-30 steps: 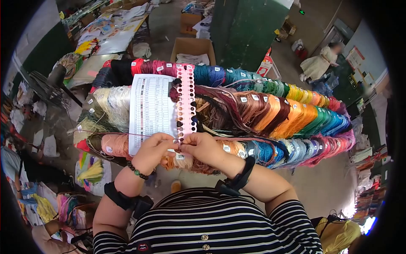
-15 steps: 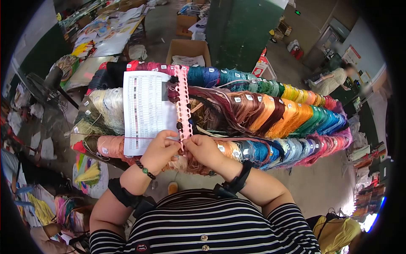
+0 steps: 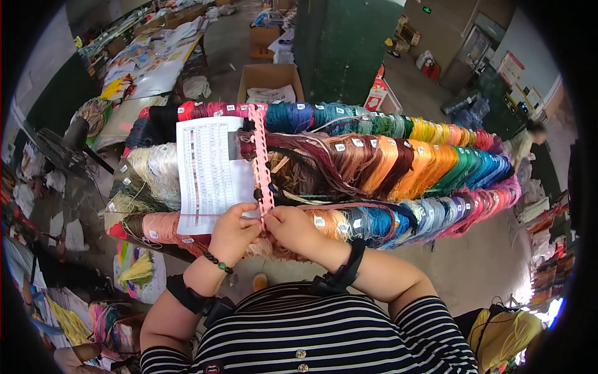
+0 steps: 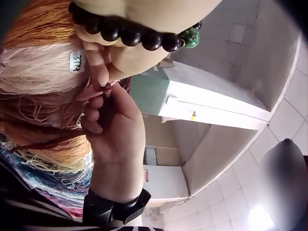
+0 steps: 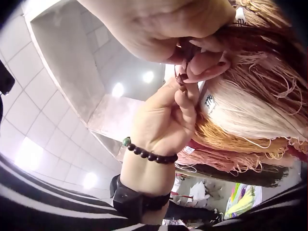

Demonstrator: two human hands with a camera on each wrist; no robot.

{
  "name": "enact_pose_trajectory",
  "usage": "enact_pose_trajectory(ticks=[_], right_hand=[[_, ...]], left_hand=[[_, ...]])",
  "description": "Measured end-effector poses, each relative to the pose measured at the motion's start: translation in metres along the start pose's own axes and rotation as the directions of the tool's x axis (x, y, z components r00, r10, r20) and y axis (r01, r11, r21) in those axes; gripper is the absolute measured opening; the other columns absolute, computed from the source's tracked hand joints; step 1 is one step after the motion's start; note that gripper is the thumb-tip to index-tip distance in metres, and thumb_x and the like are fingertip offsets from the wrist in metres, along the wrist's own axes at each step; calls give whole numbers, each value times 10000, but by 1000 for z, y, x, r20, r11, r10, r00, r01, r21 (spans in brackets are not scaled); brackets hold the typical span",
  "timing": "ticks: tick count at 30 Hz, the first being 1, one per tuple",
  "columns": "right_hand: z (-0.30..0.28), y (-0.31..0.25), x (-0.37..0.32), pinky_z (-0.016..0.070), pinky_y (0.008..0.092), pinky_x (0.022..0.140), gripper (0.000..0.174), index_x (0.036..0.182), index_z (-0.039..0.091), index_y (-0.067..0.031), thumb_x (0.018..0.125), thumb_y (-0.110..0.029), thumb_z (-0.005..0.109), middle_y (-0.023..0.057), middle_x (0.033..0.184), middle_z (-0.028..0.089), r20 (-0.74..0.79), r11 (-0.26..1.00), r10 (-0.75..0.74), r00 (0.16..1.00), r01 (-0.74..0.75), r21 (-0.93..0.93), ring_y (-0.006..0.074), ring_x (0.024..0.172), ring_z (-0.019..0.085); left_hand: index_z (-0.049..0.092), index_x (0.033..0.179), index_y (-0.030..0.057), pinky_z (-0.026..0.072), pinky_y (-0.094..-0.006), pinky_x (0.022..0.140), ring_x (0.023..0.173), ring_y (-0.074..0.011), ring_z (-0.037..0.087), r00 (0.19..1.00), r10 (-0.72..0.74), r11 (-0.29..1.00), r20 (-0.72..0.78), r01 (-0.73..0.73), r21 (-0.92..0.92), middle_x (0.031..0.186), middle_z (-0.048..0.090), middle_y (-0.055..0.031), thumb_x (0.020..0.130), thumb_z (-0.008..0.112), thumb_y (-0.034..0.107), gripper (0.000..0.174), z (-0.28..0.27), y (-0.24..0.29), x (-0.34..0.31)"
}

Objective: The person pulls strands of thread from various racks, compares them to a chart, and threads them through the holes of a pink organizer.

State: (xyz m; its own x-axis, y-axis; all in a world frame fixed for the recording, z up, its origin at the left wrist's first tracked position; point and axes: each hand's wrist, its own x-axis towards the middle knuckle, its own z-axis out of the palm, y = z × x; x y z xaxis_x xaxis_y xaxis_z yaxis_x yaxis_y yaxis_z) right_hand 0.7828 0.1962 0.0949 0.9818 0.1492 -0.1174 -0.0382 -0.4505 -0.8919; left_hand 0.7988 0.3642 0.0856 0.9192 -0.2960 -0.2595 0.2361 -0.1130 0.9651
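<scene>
In the head view both hands meet at the near end of a pink strip with holes (image 3: 261, 168), which lies across bundles of yarn. My left hand (image 3: 233, 234) pinches a dark red thread (image 5: 181, 79), looped and bunched between the fingertips of the two hands. My right hand (image 3: 291, 230) grips the strip's near end, thumb and fingertips close against the left fingers. A printed sheet with a table of rows (image 3: 208, 177) lies left of the strip. Dark maroon strands (image 3: 299, 146) trail from the strip's far part to the right.
Rows of labelled yarn bundles (image 3: 380, 165) in many colours fill the rack under my hands. A pale bundle (image 5: 240, 108) hangs right by the fingers. Farther back are a cardboard box (image 3: 271, 78), a green pillar (image 3: 339, 50) and a paper-covered table (image 3: 156, 56).
The strip has turned from nearly face-on to more edge-on and leans left at its far end. Both hands stay together at its near end. A person in the background has moved right.
</scene>
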Motion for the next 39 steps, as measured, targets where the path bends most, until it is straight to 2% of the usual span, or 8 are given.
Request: enact_pose_trajectory(ticks=[3,10,13,20,26,29,32,39], right_hand=[[3,5,5,490,408,652,296,819,642,0,918,-230,484,170,720,642,-40,985,-108,993,101,-139,332,668,631],[2,12,7,476,289,563,269,893,578,-27,964,-280,519,68,723,635,178,970,58,982,-98,224,154,590,592],[0,15,9,456,217,524,194,978,507,-66,988,-259,502,22,749,622,271,938,89,958,-172,299,73,585,553],[3,17,10,453,221,526,178,977,509,-59,988,-237,499,33,755,627,228,942,94,969,-160,294,78,595,556],[3,16,11,465,232,538,134,987,499,-55,982,-188,501,38,755,632,227,960,81,971,-137,245,88,615,576],[2,19,9,471,240,543,101,1005,489,-51,974,-146,499,42,755,635,212,978,39,976,-81,190,94,615,582],[3,23,9,474,245,545,93,1027,477,-46,969,-117,491,51,761,642,188,990,7,982,-33,135,98,614,586],[7,32,12,490,283,587,101,1046,460,-41,956,-82,479,72,758,647,156,995,-63,986,49,91,142,644,625]], left_hand=[[529,1137,-17,512,-238,641,732,-114,639,996,76,990,-36,-72,120,830,653,-92,812,647,0,347,-1,-8,6],[534,1068,4,506,-258,628,707,-139,651,961,273,918,-50,-244,311,771,662,-91,780,652,5,312,-12,-6,0],[525,1075,0,498,-258,628,697,-135,644,958,274,811,-87,-182,556,772,671,-88,777,630,-1,315,-36,10,-13],[524,1089,-19,484,-253,598,638,-127,614,978,149,951,-149,-100,293,770,676,-83,790,633,30,322,-41,-2,-11],[537,1085,-15,468,-232,585,654,-105,606,966,230,916,-118,-175,361,781,678,-92,828,646,46,286,-34,-1,-14],[529,1115,5,464,-217,607,725,-100,614,984,159,982,-79,-150,110,840,679,-65,862,617,42,270,-36,9,-18],[506,1164,24,468,-209,641,782,-102,615,1000,-10,891,-19,0,-453,914,668,-45,894,595,52,286,-46,22,-25],[490,1207,47,363,-152,472,651,-48,522,997,-78,835,26,79,-545,870,612,-32,915,559,52,300,-63,22,-26]])
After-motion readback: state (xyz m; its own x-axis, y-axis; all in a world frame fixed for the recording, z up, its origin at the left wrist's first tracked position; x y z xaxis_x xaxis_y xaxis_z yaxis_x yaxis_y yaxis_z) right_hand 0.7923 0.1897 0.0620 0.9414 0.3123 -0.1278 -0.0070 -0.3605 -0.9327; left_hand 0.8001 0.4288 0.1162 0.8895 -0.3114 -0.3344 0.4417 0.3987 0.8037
